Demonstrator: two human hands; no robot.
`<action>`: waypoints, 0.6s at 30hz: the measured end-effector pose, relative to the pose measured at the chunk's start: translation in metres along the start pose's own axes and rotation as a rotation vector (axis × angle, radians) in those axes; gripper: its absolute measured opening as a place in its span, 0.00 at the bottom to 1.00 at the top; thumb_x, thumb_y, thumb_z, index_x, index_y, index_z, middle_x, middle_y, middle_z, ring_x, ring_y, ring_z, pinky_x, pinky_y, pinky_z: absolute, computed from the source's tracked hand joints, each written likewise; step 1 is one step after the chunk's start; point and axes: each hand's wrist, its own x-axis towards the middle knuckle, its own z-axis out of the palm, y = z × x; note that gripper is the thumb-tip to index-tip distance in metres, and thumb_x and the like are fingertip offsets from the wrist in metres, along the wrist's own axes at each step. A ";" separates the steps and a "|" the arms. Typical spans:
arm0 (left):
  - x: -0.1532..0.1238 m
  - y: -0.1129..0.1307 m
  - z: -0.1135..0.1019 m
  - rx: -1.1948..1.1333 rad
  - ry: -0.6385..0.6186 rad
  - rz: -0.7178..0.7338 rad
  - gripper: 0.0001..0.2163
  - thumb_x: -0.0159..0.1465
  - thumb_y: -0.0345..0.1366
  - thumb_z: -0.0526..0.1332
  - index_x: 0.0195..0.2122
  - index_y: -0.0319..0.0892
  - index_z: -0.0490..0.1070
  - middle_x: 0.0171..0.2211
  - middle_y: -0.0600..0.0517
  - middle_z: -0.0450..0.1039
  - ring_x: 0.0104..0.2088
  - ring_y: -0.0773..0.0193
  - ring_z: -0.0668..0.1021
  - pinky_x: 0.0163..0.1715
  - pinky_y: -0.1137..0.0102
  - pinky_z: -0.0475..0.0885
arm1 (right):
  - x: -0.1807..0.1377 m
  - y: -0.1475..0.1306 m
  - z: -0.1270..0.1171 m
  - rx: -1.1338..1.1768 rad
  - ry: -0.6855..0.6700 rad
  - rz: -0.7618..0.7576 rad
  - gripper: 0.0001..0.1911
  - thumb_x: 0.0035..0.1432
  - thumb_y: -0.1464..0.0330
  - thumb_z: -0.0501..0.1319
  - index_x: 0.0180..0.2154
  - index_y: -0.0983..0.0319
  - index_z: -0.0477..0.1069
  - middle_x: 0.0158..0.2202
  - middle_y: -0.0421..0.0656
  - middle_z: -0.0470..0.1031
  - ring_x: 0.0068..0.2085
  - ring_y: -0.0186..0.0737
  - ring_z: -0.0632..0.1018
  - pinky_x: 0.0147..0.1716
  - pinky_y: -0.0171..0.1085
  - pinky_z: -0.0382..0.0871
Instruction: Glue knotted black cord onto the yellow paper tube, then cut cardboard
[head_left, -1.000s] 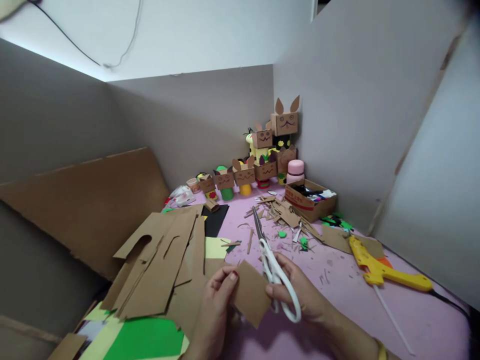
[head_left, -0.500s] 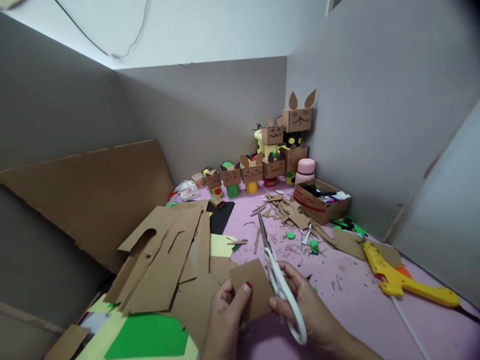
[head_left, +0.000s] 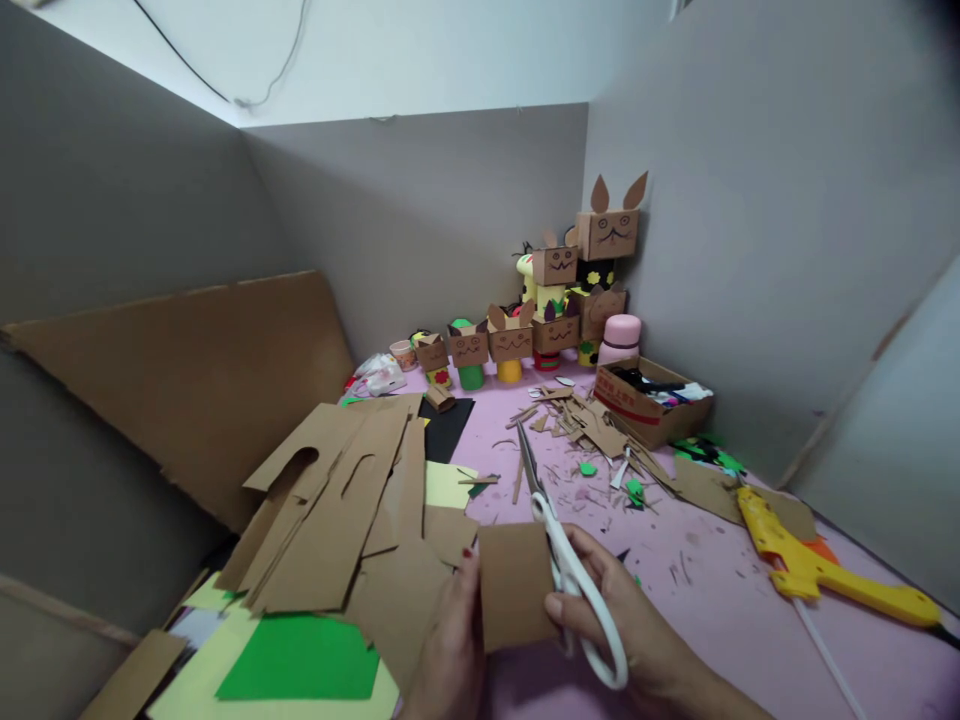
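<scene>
My left hand (head_left: 450, 640) grips a small brown cardboard rectangle (head_left: 516, 585) from behind, holding it upright over the pink table (head_left: 712, 600). Only the fingertips show at the card's left edge. My right hand (head_left: 622, 630) is closed around the white handles of a pair of scissors (head_left: 570, 560). Their blades point away from me and look closed. The scissors sit right against the card's right edge.
Cut cardboard sheets (head_left: 337, 500) and green and yellow paper (head_left: 300, 660) lie at the left. Cardboard scraps (head_left: 592, 430) litter the middle. A yellow glue gun (head_left: 817, 570) lies at the right, a small box (head_left: 652, 400) and cardboard box figures (head_left: 555, 300) stand at the back.
My left hand turned the cardboard piece from tilted to upright and square to me. The scissors stayed in my right hand. My view shifted slightly left.
</scene>
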 end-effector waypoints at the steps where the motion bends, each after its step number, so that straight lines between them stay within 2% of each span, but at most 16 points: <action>1: -0.001 0.000 0.001 -0.019 -0.018 -0.012 0.21 0.57 0.52 0.58 0.42 0.40 0.74 0.34 0.45 0.79 0.38 0.54 0.77 0.38 0.64 0.70 | 0.000 0.000 -0.001 0.022 0.001 0.008 0.26 0.41 0.66 0.70 0.43 0.59 0.64 0.27 0.35 0.69 0.24 0.29 0.69 0.23 0.28 0.64; 4: -0.004 0.000 0.005 -0.050 -0.142 -0.047 0.18 0.57 0.47 0.60 0.45 0.42 0.73 0.40 0.45 0.77 0.41 0.55 0.77 0.42 0.63 0.68 | 0.002 0.002 -0.003 0.049 0.024 0.024 0.27 0.39 0.65 0.71 0.41 0.60 0.64 0.27 0.36 0.68 0.22 0.28 0.67 0.20 0.27 0.63; 6: -0.003 -0.001 0.006 -0.068 -0.242 -0.071 0.19 0.56 0.45 0.63 0.46 0.44 0.72 0.43 0.44 0.76 0.42 0.55 0.76 0.45 0.63 0.67 | 0.004 0.004 -0.002 0.059 0.048 0.019 0.26 0.38 0.65 0.72 0.40 0.60 0.65 0.28 0.36 0.68 0.24 0.29 0.68 0.20 0.27 0.64; 8: -0.001 -0.003 0.007 -0.049 -0.277 -0.065 0.21 0.53 0.45 0.65 0.46 0.44 0.71 0.42 0.44 0.75 0.41 0.56 0.76 0.44 0.63 0.67 | 0.005 0.006 0.000 0.083 0.061 0.006 0.25 0.37 0.66 0.73 0.38 0.60 0.66 0.30 0.36 0.69 0.26 0.30 0.71 0.23 0.28 0.66; 13: 0.007 -0.008 0.005 0.107 -0.180 0.029 0.17 0.47 0.38 0.70 0.38 0.41 0.74 0.33 0.48 0.77 0.34 0.61 0.77 0.35 0.70 0.69 | 0.004 0.009 0.011 0.058 0.103 0.035 0.25 0.38 0.68 0.72 0.39 0.60 0.65 0.29 0.37 0.72 0.22 0.29 0.71 0.20 0.29 0.66; 16: 0.007 -0.003 0.005 0.101 -0.122 0.032 0.15 0.51 0.37 0.67 0.40 0.41 0.72 0.36 0.47 0.77 0.35 0.61 0.77 0.35 0.70 0.70 | 0.005 0.007 0.012 0.011 0.102 0.004 0.29 0.33 0.71 0.74 0.39 0.60 0.65 0.31 0.38 0.73 0.22 0.30 0.71 0.19 0.29 0.66; 18: 0.007 0.004 0.004 0.103 -0.092 0.027 0.16 0.54 0.37 0.65 0.43 0.42 0.71 0.37 0.46 0.77 0.34 0.62 0.78 0.34 0.70 0.70 | 0.006 0.005 0.008 -0.009 0.122 -0.023 0.28 0.35 0.71 0.73 0.39 0.60 0.64 0.31 0.37 0.73 0.23 0.30 0.72 0.20 0.29 0.67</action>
